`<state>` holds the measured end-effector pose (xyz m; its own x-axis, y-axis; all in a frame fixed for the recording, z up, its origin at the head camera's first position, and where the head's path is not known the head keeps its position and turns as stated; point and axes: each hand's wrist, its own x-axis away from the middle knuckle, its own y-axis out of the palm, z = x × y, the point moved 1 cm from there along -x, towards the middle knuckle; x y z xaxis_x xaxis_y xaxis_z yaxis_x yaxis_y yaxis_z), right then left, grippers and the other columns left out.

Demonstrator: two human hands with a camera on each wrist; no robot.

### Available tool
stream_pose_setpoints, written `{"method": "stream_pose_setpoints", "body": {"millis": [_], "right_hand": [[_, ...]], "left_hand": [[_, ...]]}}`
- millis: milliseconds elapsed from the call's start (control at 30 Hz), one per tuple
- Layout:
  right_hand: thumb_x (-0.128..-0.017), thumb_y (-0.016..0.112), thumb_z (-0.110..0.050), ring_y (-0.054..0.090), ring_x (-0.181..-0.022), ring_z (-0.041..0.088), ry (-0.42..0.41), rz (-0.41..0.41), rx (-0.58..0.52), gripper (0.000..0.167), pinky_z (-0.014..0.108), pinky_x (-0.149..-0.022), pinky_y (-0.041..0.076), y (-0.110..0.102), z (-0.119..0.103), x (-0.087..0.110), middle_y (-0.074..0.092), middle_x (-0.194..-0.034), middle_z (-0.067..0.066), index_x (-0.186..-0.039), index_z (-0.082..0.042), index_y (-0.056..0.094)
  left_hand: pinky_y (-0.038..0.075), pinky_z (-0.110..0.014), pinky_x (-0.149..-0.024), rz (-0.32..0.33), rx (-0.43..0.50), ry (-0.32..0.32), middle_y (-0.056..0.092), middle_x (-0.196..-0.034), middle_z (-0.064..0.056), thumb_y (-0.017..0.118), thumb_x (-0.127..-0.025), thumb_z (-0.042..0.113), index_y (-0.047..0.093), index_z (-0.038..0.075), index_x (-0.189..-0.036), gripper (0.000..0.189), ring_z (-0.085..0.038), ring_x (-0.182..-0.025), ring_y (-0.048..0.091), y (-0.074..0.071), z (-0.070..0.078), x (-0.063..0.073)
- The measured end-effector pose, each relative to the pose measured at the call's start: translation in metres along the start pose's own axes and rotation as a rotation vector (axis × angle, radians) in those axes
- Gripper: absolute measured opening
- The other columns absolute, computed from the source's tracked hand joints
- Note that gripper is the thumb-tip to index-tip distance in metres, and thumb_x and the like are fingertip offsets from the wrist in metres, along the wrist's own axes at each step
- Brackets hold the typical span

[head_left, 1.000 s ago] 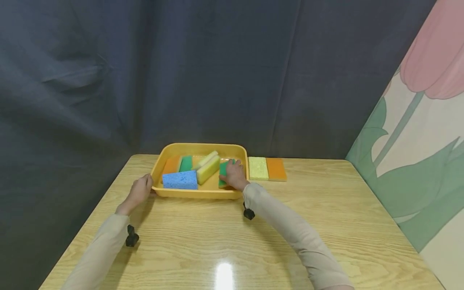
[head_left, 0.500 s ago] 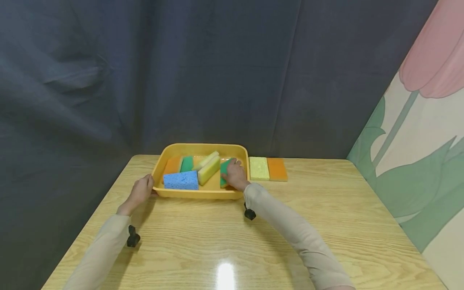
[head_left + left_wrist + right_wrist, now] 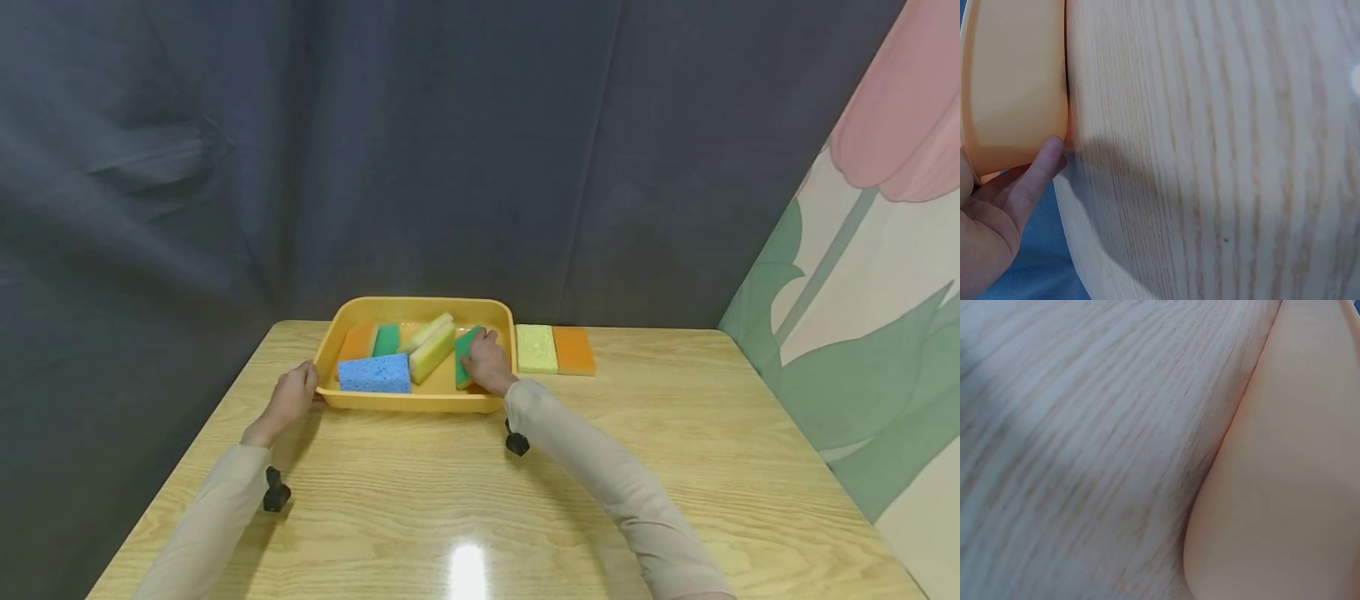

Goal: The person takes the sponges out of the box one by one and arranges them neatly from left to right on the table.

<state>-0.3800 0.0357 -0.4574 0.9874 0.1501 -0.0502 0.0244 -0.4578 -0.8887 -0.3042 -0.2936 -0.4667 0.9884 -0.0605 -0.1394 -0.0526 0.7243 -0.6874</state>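
In the head view a yellow plastic tub (image 3: pixel 408 402) stands at the back of the table. My left hand (image 3: pixel 291 396) grips its front left corner; in the left wrist view the fingers (image 3: pixel 1038 175) touch the tub's outer wall (image 3: pixel 1016 87). Inside the tub, at its right end, my right hand (image 3: pixel 487 364) holds a green sponge (image 3: pixel 462 357), partly covered by the hand. Several other sponges share the tub: a blue sponge (image 3: pixel 374 373) in front, an orange sponge (image 3: pixel 357 342), another green sponge (image 3: pixel 386 340) and two yellow sponges, the nearer yellow sponge (image 3: pixel 432 352) tilted.
Right of the tub, a pale yellow sponge (image 3: pixel 536 348) and an orange sponge (image 3: pixel 573 350) lie flat, side by side. A dark curtain (image 3: pixel 465 158) hangs behind the wooden table (image 3: pixel 420 500). The right wrist view shows only table and the tub's outer wall (image 3: pixel 1279 475).
The green sponge under my right hand has turned slightly, and the right fingers have shifted a little on it. My left hand keeps its place on the tub.
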Motion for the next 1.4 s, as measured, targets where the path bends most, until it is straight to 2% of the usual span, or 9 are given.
{"method": "stream_pose_setpoints", "body": {"millis": [167, 300, 400, 567, 833, 967, 1100, 1233, 1400], "right_hand": [[-0.098, 0.064, -0.021, 0.064, -0.086, 0.036, -0.015, 0.022, -0.013, 0.065, 0.038, -0.067, 0.059, -0.003, 0.001, -0.001, 0.045, -0.129, 0.029, -0.145, 0.009, 0.031], [-0.097, 0.066, -0.02, 0.065, -0.084, 0.036, -0.034, 0.055, -0.015, 0.064, 0.038, -0.065, 0.06, -0.004, 0.0, -0.002, 0.046, -0.126, 0.03, -0.143, 0.01, 0.033], [-0.097, 0.066, -0.021, 0.065, -0.081, 0.035, -0.025, 0.063, -0.006, 0.061, 0.037, -0.062, 0.059, -0.005, 0.0, -0.002, 0.048, -0.123, 0.029, -0.141, 0.01, 0.036], [-0.098, 0.065, -0.021, 0.064, -0.083, 0.035, -0.017, 0.066, 0.018, 0.062, 0.038, -0.064, 0.059, -0.007, 0.0, -0.002, 0.049, -0.122, 0.028, -0.142, 0.01, 0.035], [-0.099, 0.063, -0.023, 0.063, -0.079, 0.033, -0.044, 0.089, 0.011, 0.061, 0.037, -0.062, 0.058, -0.016, 0.001, 0.0, 0.049, -0.123, 0.027, -0.142, 0.01, 0.036], [-0.098, 0.064, -0.023, 0.064, -0.083, 0.036, -0.072, 0.13, 0.017, 0.063, 0.041, -0.069, 0.059, -0.024, 0.002, -0.001, 0.048, -0.127, 0.028, -0.144, 0.008, 0.034], [-0.098, 0.065, -0.023, 0.064, -0.091, 0.04, -0.078, 0.146, -0.011, 0.065, 0.045, -0.075, 0.059, -0.031, 0.002, -0.001, 0.047, -0.13, 0.029, -0.146, 0.005, 0.033], [-0.098, 0.065, -0.024, 0.063, -0.095, 0.042, -0.071, 0.143, -0.041, 0.066, 0.047, -0.075, 0.059, -0.035, 0.003, -0.002, 0.046, -0.133, 0.029, -0.149, 0.002, 0.033], [-0.097, 0.067, -0.025, 0.064, -0.092, 0.041, -0.082, 0.172, -0.076, 0.065, 0.047, -0.073, 0.06, -0.037, 0.006, -0.002, 0.047, -0.132, 0.029, -0.146, 0.004, 0.036]], "left_hand": [[0.062, -0.042, -0.068, -0.004, -0.003, 0.001, 0.056, -0.105, -0.041, 0.021, -0.109, 0.013, 0.047, -0.02, -0.117, 0.043, -0.044, -0.085, 0.069, 0.0, 0.001, -0.002], [0.062, -0.041, -0.067, 0.003, -0.017, 0.019, 0.058, -0.101, -0.038, 0.022, -0.109, 0.012, 0.048, -0.02, -0.116, 0.042, -0.045, -0.085, 0.068, -0.001, 0.0, -0.003], [0.062, -0.041, -0.068, -0.004, -0.017, 0.014, 0.057, -0.105, -0.04, 0.021, -0.109, 0.012, 0.047, -0.02, -0.12, 0.043, -0.045, -0.086, 0.068, -0.002, 0.0, -0.003], [0.062, -0.043, -0.07, -0.027, 0.006, -0.005, 0.053, -0.112, -0.043, 0.02, -0.109, 0.014, 0.043, -0.021, -0.125, 0.045, -0.045, -0.086, 0.068, -0.002, 0.003, -0.001], [0.062, -0.041, -0.068, -0.012, -0.019, -0.005, 0.055, -0.108, -0.042, 0.022, -0.109, 0.012, 0.046, -0.021, -0.12, 0.043, -0.045, -0.086, 0.068, -0.001, 0.001, -0.001], [0.062, -0.041, -0.067, 0.001, -0.041, -0.006, 0.057, -0.107, -0.041, 0.022, -0.109, 0.011, 0.048, -0.02, -0.119, 0.042, -0.045, -0.087, 0.068, -0.001, 0.0, -0.001], [0.062, -0.041, -0.066, 0.007, -0.047, -0.005, 0.058, -0.105, -0.04, 0.022, -0.109, 0.012, 0.049, -0.019, -0.116, 0.041, -0.045, -0.086, 0.068, -0.002, 0.0, -0.001], [0.062, -0.041, -0.064, 0.007, -0.075, 0.022, 0.06, -0.098, -0.036, 0.022, -0.109, 0.012, 0.05, -0.018, -0.111, 0.041, -0.043, -0.082, 0.069, -0.003, -0.001, -0.001], [0.062, -0.041, -0.064, 0.002, -0.078, 0.039, 0.061, -0.095, -0.034, 0.022, -0.109, 0.012, 0.049, -0.019, -0.113, 0.041, -0.042, -0.081, 0.069, -0.002, -0.002, 0.0]]}}
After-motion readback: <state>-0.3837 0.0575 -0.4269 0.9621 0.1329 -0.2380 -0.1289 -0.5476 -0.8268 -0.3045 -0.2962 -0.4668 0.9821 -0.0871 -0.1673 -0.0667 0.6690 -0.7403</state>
